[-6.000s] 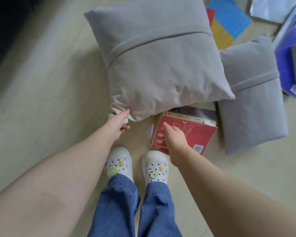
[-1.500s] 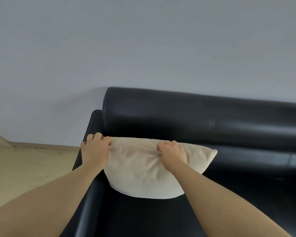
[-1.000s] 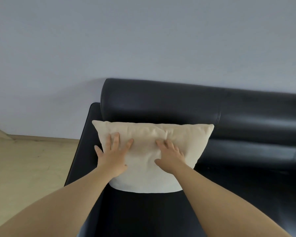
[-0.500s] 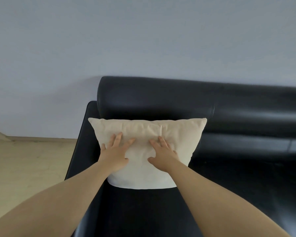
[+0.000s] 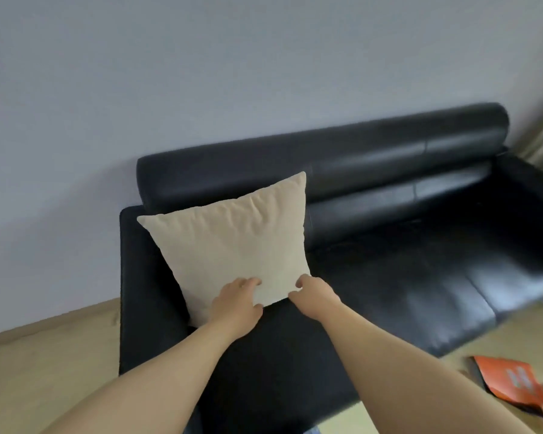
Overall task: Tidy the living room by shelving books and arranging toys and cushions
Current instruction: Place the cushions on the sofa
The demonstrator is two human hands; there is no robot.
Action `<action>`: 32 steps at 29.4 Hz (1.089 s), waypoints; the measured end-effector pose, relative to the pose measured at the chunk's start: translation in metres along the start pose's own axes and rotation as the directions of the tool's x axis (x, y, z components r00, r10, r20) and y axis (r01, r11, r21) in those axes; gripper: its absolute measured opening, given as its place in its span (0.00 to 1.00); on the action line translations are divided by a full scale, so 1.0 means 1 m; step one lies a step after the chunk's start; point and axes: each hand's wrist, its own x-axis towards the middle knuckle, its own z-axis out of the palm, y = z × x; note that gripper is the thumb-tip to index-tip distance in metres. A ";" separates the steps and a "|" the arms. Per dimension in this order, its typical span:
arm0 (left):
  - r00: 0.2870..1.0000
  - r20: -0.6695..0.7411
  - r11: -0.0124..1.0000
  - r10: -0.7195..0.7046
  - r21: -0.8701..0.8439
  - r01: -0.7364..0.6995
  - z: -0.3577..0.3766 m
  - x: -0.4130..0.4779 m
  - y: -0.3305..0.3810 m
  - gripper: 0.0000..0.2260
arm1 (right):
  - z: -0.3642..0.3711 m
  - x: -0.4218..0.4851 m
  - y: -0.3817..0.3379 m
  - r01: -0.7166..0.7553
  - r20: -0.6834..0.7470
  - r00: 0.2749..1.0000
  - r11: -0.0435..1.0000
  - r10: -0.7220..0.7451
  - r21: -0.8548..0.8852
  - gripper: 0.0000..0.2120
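A black leather sofa (image 5: 389, 277) stands against a pale grey wall (image 5: 201, 73) on a light wooden floor (image 5: 44, 364). On the floor to the near right of the sofa lies an orange book (image 5: 511, 382), blurred at the frame's edge. Nothing lies between the hands and the cushion.

The cream cushion (image 5: 235, 239) stands at the sofa's left end, beside the left armrest (image 5: 141, 277), leaning back on the rolled backrest (image 5: 326, 161) with one corner pointing up.

The left hand (image 5: 235, 303) has curled fingers on the cushion's lower edge, thumb beneath, pinching it. The right hand (image 5: 315, 294) is curled at the lower right corner and pinches it the same way.

Half a second ago both hands lay flat with spread fingers on the cushion's face; they have since dropped to its bottom edge. The cushion has stayed at the left end, and the view has swung to take in the sofa's right end and the book.
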 end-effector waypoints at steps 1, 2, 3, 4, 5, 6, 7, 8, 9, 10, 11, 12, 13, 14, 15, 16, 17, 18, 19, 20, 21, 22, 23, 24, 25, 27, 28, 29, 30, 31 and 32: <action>1.000 0.006 1.000 0.014 0.009 -0.014 0.006 -0.012 0.001 0.22 | 0.010 -0.015 0.006 -0.011 -0.017 1.000 0.999 0.011 0.037 0.18; 1.000 -0.001 1.000 0.021 0.011 -0.021 0.010 -0.023 0.003 0.22 | 0.019 -0.031 0.012 -0.020 -0.038 0.999 0.996 0.023 0.082 0.18; 0.999 0.024 0.999 0.041 0.011 -0.042 0.016 -0.037 0.006 0.21 | 0.029 -0.054 0.021 -0.041 -0.037 0.998 0.992 0.046 0.121 0.18; 0.996 0.065 0.998 0.062 0.015 -0.063 0.027 -0.055 0.012 0.21 | 0.041 -0.079 0.036 -0.072 -0.041 0.996 0.985 0.079 0.157 0.18; 0.992 0.105 0.997 0.073 0.003 -0.074 0.038 -0.072 0.017 0.20 | 0.052 -0.102 0.050 -0.128 -0.023 0.990 0.971 0.136 0.203 0.18; 0.990 0.127 0.998 0.063 -0.018 -0.061 0.045 -0.081 0.015 0.19 | 0.063 -0.107 0.058 -0.149 -0.022 0.987 0.967 0.157 0.204 0.17; 0.980 0.172 0.995 0.103 -0.024 -0.100 0.055 -0.099 0.023 0.18 | 0.073 -0.127 0.074 -0.208 -0.027 0.975 0.947 0.222 0.246 0.16; 0.959 0.227 0.985 0.167 -0.003 -0.171 0.065 -0.120 0.039 0.18 | 0.083 -0.159 0.097 -0.276 -0.034 0.953 0.908 0.301 0.315 0.13; 0.957 0.230 0.984 0.174 -0.012 -0.176 0.069 -0.124 0.040 0.17 | 0.087 -0.166 0.103 -0.289 -0.043 0.946 0.893 0.323 0.345 0.10; 0.947 0.255 0.980 0.197 -0.012 -0.201 0.077 -0.132 0.046 0.17 | 0.090 -0.181 0.112 -0.305 -0.042 0.937 0.871 0.347 0.385 0.08; 0.932 0.280 0.972 0.231 -0.016 -0.236 0.091 -0.149 0.059 0.17 | 0.099 -0.208 0.129 -0.335 -0.042 0.921 0.840 0.388 0.426 0.10; 0.935 0.265 0.972 0.235 -0.032 -0.234 0.093 -0.150 0.063 0.16 | 0.099 -0.213 0.134 -0.331 -0.046 0.919 0.832 0.391 0.445 0.13; 0.926 0.297 0.971 0.231 -0.014 -0.238 0.103 -0.162 0.073 0.16 | 0.103 -0.229 0.142 -0.341 -0.068 0.907 0.818 0.416 0.464 0.16; 0.916 0.314 0.964 0.251 0.007 -0.266 0.118 -0.175 0.084 0.16 | 0.106 -0.248 0.152 -0.350 -0.078 0.897 0.806 0.436 0.477 0.17; 0.903 0.333 0.957 0.272 0.005 -0.290 0.134 -0.191 0.095 0.16 | 0.114 -0.265 0.167 -0.382 -0.071 0.871 0.761 0.486 0.525 0.18; 0.892 0.374 0.959 0.253 0.021 -0.281 0.149 -0.206 0.103 0.16 | 0.123 -0.278 0.180 -0.400 -0.070 0.857 0.746 0.510 0.532 0.18; 0.880 0.390 0.949 0.272 0.046 -0.313 0.165 -0.223 0.112 0.17 | 0.131 -0.292 0.194 -0.407 -0.073 0.845 0.727 0.529 0.553 0.18; 0.844 0.442 0.923 0.306 0.081 -0.377 0.200 -0.270 0.145 0.17 | 0.148 -0.341 0.236 -0.442 -0.047 0.813 0.667 0.581 0.600 0.18; 0.845 0.442 0.928 0.301 0.070 -0.367 0.211 -0.278 0.149 0.17 | 0.153 -0.352 0.243 -0.433 -0.063 0.803 0.652 0.593 0.622 0.18; 0.846 0.452 0.934 0.283 0.070 -0.349 0.210 -0.280 0.143 0.17 | 0.158 -0.347 0.246 -0.429 -0.058 0.809 0.655 0.585 0.622 0.18; 0.795 0.509 0.908 0.329 0.059 -0.414 0.261 -0.341 0.189 0.17 | 0.177 -0.415 0.306 -0.458 -0.072 0.747 0.590 0.661 0.665 0.18; 0.800 0.511 0.910 0.316 0.075 -0.407 0.274 -0.349 0.198 0.17 | 0.184 -0.429 0.318 -0.441 -0.084 0.753 0.595 0.653 0.672 0.17; 0.799 0.513 0.910 0.313 0.081 -0.408 0.274 -0.349 0.196 0.17 | 0.190 -0.430 0.322 -0.428 -0.068 0.755 0.569 0.652 0.702 0.15; 0.804 0.499 0.912 0.324 0.063 -0.406 0.277 -0.350 0.194 0.17 | 0.194 -0.431 0.326 -0.433 -0.050 0.753 0.550 0.657 0.714 0.12; 0.786 0.522 0.903 0.332 0.064 -0.424 0.298 -0.374 0.207 0.17 | 0.205 -0.461 0.347 -0.449 -0.038 0.732 0.523 0.681 0.724 0.08; 0.749 0.565 0.896 0.345 0.040 -0.442 0.335 -0.416 0.230 0.17 | 0.225 -0.513 0.391 -0.468 -0.008 0.694 0.460 0.720 0.755 0.06; 0.725 0.590 0.891 0.355 0.021 -0.453 0.352 -0.437 0.243 0.16 | 0.236 -0.538 0.411 -0.484 0.006 0.659 0.418 0.752 0.768 0.06; 0.705 0.610 0.885 0.361 0.015 -0.466 0.366 -0.458 0.256 0.16 | 0.246 -0.562 0.428 -0.496 0.018 0.619 0.373 0.785 0.784 0.06; 0.684 0.631 0.882 0.365 0.001 -0.472 0.383 -0.485 0.270 0.16 | 0.259 -0.589 0.450 -0.519 0.038 0.581 0.335 0.813 0.786 0.05; 0.664 0.644 0.872 0.381 -0.011 -0.490 0.395 -0.500 0.279 0.16 | 0.268 -0.605 0.461 -0.522 0.064 0.553 0.286 0.830 0.803 0.05; 0.642 0.667 0.869 0.379 -0.018 -0.494 0.405 -0.515 0.287 0.16 | 0.279 -0.618 0.473 -0.513 0.080 0.537 0.250 0.840 0.821 0.05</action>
